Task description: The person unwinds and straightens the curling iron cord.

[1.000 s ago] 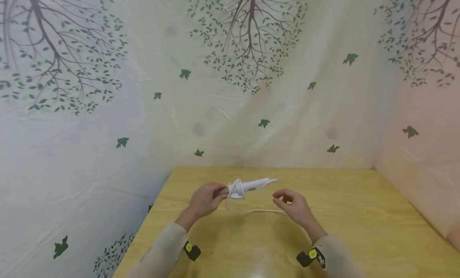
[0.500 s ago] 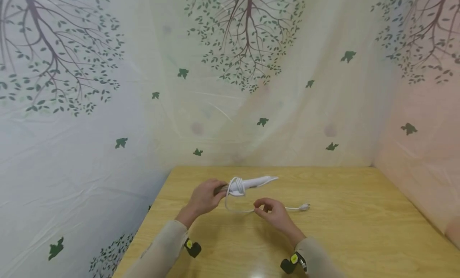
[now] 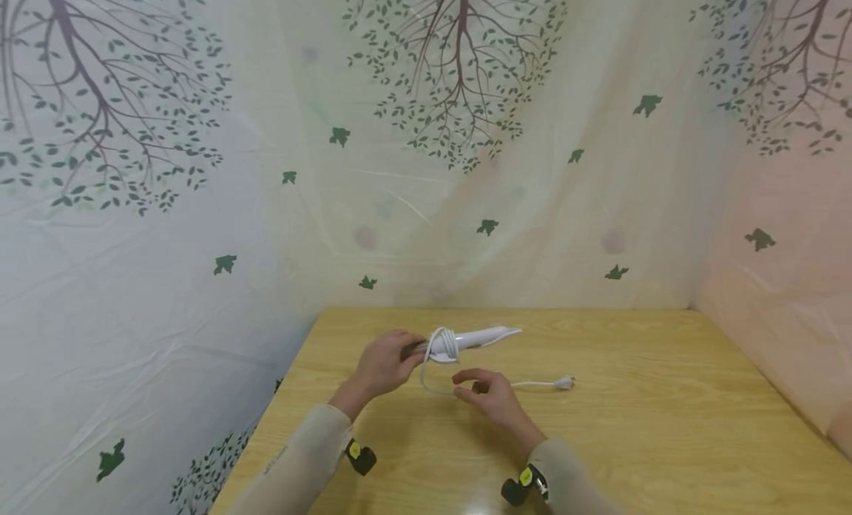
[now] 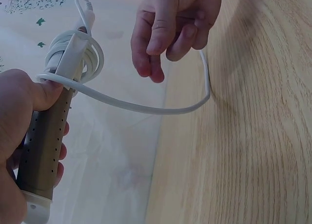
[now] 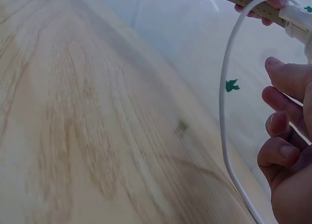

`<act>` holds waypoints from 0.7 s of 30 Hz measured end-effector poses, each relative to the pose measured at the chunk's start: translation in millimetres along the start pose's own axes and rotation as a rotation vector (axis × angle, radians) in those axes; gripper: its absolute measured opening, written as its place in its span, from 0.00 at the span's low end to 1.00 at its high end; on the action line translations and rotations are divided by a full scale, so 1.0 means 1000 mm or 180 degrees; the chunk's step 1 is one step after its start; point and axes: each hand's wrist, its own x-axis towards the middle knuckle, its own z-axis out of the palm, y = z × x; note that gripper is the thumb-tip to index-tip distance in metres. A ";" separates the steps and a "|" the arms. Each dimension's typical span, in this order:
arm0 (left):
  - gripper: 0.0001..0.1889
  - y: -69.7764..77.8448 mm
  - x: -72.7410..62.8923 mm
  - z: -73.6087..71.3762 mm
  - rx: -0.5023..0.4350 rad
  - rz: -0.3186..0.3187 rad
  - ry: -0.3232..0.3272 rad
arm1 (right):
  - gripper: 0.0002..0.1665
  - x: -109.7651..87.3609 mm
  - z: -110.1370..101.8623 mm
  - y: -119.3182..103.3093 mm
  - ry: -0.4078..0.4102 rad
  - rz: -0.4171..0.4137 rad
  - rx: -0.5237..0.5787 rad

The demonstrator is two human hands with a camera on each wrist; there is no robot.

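Note:
My left hand (image 3: 386, 363) grips the perforated brown barrel (image 4: 43, 141) of a white curling iron (image 3: 478, 338), with the fingers wrapped around it. The iron is raised over the table, handle pointing right. Several turns of its white cord (image 4: 97, 65) are wound around the iron near the clamp. From there a loose length passes over the left thumb and sags toward the table. My right hand (image 3: 489, 396) is close to this loose cord, thumb and fingers apart, pinching nothing. Beyond it, the cord ends in a plug (image 3: 565, 382) on the table.
Both hands are over a light wooden table (image 3: 665, 426). A pale curtain (image 3: 426, 263) printed with trees and green leaves stands behind the table and along both sides. Each forearm carries a small black wrist camera (image 3: 362, 459).
My right hand has moved left along the loose cord, bringing the plug into sight. My left hand keeps its grip on the curling iron, which has turned slightly and shifted a little right.

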 end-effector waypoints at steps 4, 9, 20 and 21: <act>0.12 -0.001 0.001 0.001 0.0001 0.0001 0.0021 | 0.15 0.002 0.010 -0.001 -0.0036 -0.0040 0.0045; 0.13 0.001 0.003 0.000 0.0063 -0.0019 0.0042 | 0.15 0.004 0.021 -0.005 -0.0005 -0.0135 -0.0016; 0.12 0.005 0.005 -0.002 0.0014 -0.0013 0.0035 | 0.14 0.005 0.038 -0.008 0.0084 -0.0212 -0.0134; 0.12 0.005 0.005 -0.002 0.0023 0.0003 0.0033 | 0.14 0.005 0.040 -0.008 0.0075 -0.0189 -0.0141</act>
